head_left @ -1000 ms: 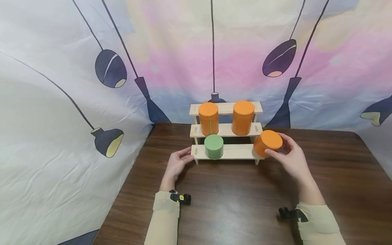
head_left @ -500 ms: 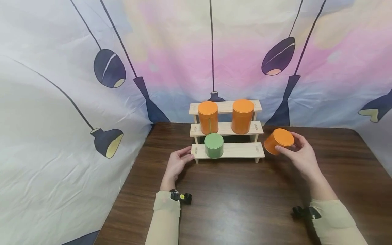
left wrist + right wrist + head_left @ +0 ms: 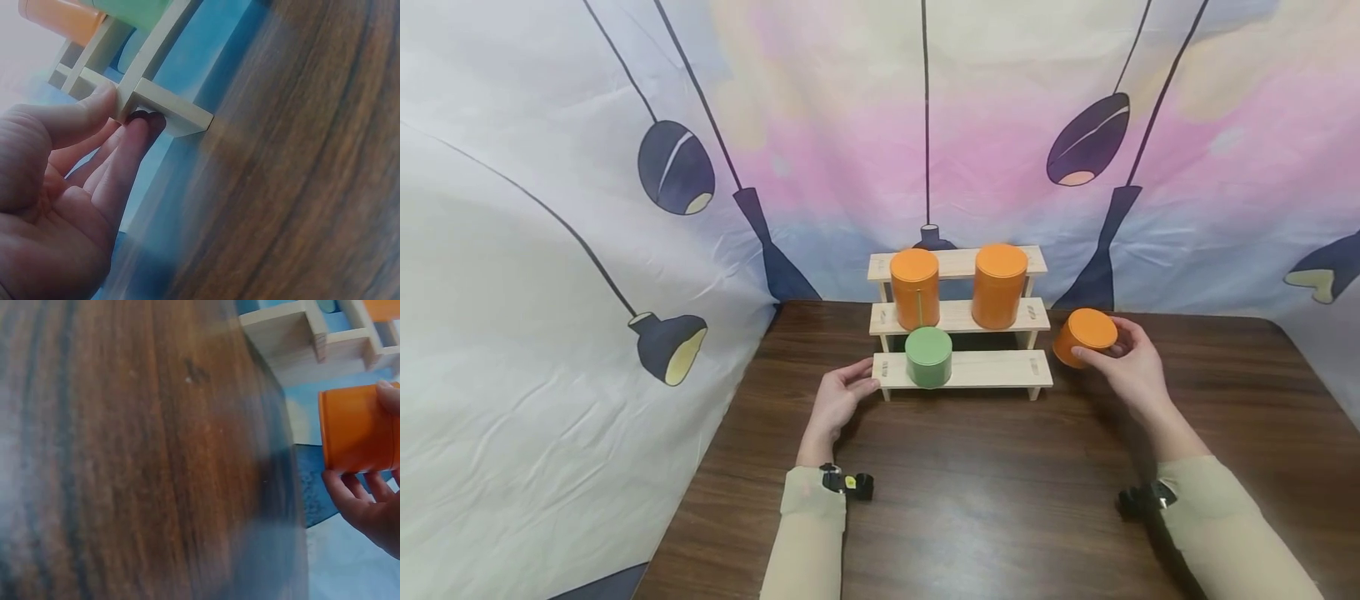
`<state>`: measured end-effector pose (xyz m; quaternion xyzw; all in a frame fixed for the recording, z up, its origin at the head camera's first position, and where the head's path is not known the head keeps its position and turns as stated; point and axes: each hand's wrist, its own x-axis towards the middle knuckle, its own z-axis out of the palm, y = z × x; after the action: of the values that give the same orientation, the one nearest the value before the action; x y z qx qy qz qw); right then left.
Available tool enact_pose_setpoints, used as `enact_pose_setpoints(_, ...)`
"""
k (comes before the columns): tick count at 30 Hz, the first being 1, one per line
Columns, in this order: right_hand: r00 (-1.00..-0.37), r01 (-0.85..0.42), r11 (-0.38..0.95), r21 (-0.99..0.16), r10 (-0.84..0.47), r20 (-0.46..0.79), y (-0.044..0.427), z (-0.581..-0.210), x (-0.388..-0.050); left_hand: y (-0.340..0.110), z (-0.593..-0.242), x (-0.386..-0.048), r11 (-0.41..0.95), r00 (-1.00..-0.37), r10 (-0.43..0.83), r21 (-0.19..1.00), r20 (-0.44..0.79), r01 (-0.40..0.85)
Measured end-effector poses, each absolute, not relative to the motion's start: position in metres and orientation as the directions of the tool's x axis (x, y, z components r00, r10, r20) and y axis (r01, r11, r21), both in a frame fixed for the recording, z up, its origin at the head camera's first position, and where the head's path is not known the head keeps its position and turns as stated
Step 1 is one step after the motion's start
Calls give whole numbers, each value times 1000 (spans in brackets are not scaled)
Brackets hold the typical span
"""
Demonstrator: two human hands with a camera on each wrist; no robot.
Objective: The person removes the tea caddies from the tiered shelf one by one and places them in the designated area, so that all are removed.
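Observation:
My right hand (image 3: pixel 1131 364) grips an orange canister (image 3: pixel 1084 337), thumb on its near side and fingers round the far side. This canister (image 3: pixel 359 428) leans a little, just right of a three-step wooden stand (image 3: pixel 988 369); whether its base touches the table cannot be told. At the stand's left end, my left hand (image 3: pixel 841 397) pinches the lowest step, and in the left wrist view the fingertips reach under the board (image 3: pixel 175 106). A short green canister (image 3: pixel 928 358) stands on that lowest step, towards the left. Two taller orange canisters, left (image 3: pixel 915 289) and right (image 3: pixel 999 286), stand upright on the middle step.
The brown wood-grain table (image 3: pixel 970 492) extends in front of the stand and to both sides. Behind it hangs a cloth backdrop (image 3: pixel 842 133) printed with lamps. Each wrist wears a black strap with a small camera, such as the left camera (image 3: pixel 862 487).
My right hand has carried the orange canister off the lowest step's right end, to the right, then slightly back and more upright. My left hand has kept its hold on the stand.

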<state>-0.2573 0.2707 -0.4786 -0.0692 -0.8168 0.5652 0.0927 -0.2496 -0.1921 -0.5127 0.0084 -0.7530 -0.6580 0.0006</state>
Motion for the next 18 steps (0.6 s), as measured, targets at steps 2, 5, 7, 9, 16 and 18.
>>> enact_pose_setpoints(2, -971, 15, 352, -936, 227, 70, 269, -480, -262, -192, -513, -249, 140, -1000, -12, 990, -11, -13)
enact_pose_setpoints(5, -967, 19, 362, -932, 244, 75, 268, -482, -268, -192, -513, -249, 144, -1000, -12, 990, -13, -15)
enact_pose_setpoints(7, -965, 20, 363, -931, 252, 77, 266, -483, -272, -191, -513, -249, 142, -1000, -16, 990, -13, -15)
enact_pose_setpoints(9, -963, 21, 366, -930, 256, 80, 264, -484, -276, -191, -513, -249, 141, -1000, -20, 990, -10, -13)
enact_pose_setpoints(16, -964, 29, 380, -924, 255, 75, 259, -487, -286, -191, -512, -249, 153, -1000, -25, 988, -17, -21)
enact_pose_setpoints(18, -964, 31, 379, -925, 256, 72, 258, -488, -288, -191, -512, -248, 146, -1000, -18, 989, -11, -14)
